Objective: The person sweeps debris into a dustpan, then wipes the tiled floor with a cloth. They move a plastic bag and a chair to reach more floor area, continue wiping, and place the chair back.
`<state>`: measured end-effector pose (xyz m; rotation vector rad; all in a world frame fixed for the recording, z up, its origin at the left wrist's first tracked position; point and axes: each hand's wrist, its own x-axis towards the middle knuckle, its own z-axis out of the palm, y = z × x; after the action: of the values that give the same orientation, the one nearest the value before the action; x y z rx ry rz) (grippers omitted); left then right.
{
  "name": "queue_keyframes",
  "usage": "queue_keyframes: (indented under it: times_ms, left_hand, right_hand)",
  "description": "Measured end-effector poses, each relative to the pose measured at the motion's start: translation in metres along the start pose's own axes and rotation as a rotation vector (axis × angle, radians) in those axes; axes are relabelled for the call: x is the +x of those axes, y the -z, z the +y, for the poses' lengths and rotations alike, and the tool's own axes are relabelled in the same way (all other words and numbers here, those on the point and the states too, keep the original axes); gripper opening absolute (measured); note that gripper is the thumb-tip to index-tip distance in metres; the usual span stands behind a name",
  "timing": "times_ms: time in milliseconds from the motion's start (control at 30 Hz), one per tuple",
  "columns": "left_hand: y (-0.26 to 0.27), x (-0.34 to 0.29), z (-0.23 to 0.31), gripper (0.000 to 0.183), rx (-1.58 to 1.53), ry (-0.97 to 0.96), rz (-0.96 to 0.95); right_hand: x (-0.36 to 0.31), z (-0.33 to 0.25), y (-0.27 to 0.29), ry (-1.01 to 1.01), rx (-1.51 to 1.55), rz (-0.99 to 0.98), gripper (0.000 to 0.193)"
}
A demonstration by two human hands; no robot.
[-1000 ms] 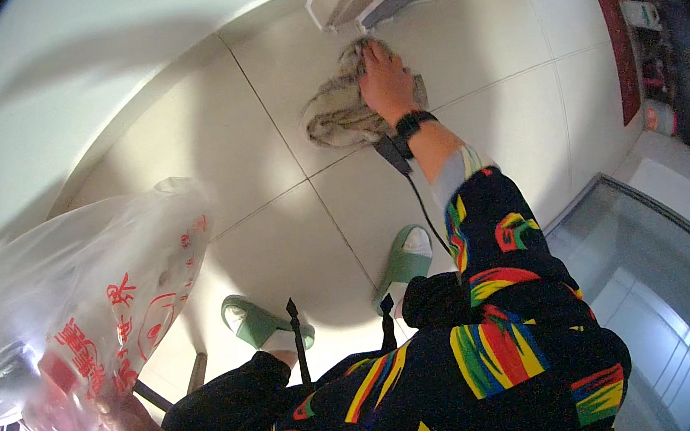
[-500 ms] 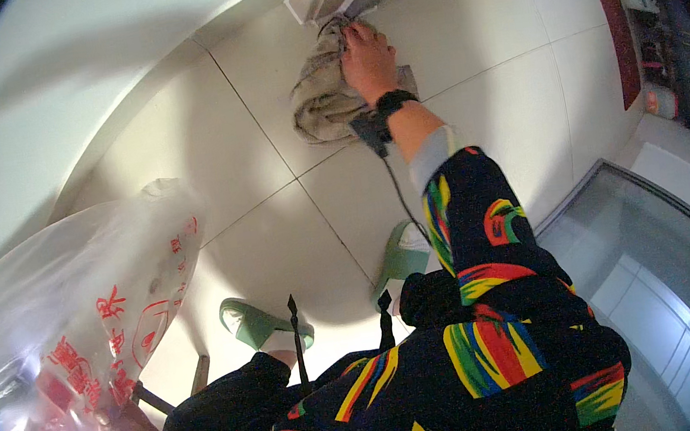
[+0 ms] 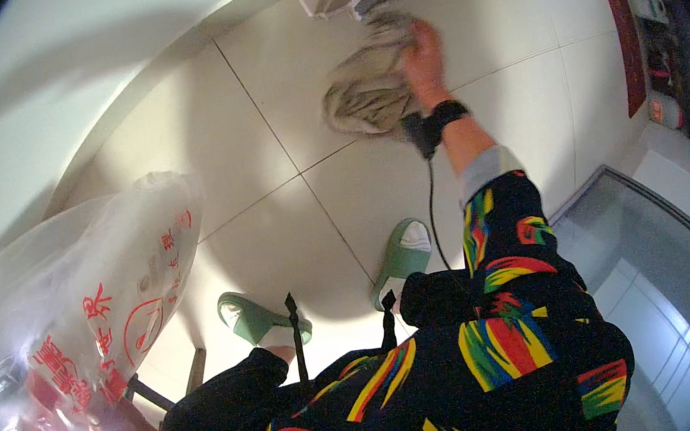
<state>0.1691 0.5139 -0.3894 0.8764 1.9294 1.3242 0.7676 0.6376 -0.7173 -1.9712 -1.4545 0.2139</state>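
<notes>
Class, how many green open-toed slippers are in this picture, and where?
2, both worn: the left green slipper, below and left of centre; the right green slipper, right of centre.

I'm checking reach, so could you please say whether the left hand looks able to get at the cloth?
Probably not: the left hand holds the plastic bag, away from the cloth at the right hand.

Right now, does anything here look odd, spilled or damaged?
One oddity: a small black box with a cable trailing from it sits beside the dark wristband, unusual gear when the right hand is on a crumpled cloth. I see no spill or damage.
</notes>
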Motion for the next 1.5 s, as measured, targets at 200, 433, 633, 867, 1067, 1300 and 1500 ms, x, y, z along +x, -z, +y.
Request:
queue_keyframes:
  times_ms: [200,433,633,867,1067,1300,1500]
  left_hand:
    - [0.013,0.006,0.005,0.062,0.120,0.000,-0.034]
    - [0.008,0.009,0.003,0.065,0.070,-0.036,-0.092]
    - [-0.005,0.016,0.002,0.067,-0.060,-0.149,-0.377]
    - [-0.022,0.013,0.003,0.073,-0.050,-0.097,-0.297]
    - [-0.028,0.011,0.010,0.081,-0.018,-0.157,-0.308]
    - [-0.035,-0.007,0.024,0.057,-0.112,-0.030,-0.289]
    - [-0.022,-0.017,0.031,0.044,0.133,-0.003,-0.144]
  right_hand:
    - [0.067,0.047,0.032,-0.196,-0.602,-0.312,0.042]
    - [0.062,0.020,-0.020,-0.106,-0.446,-0.264,0.065]
    - [0.022,-0.053,-0.033,-0.094,-0.513,-0.125,0.058]
    - [-0.010,-0.095,-0.063,-0.075,-0.419,-0.025,0.048]
    - [-0.058,-0.207,-0.115,0.227,-0.074,-0.337,0.036]
    - [-0.004,-0.147,-0.112,0.229,0.095,-0.140,0.042]
    - [0.034,-0.153,-0.137,-0.004,-0.308,-0.216,0.038]
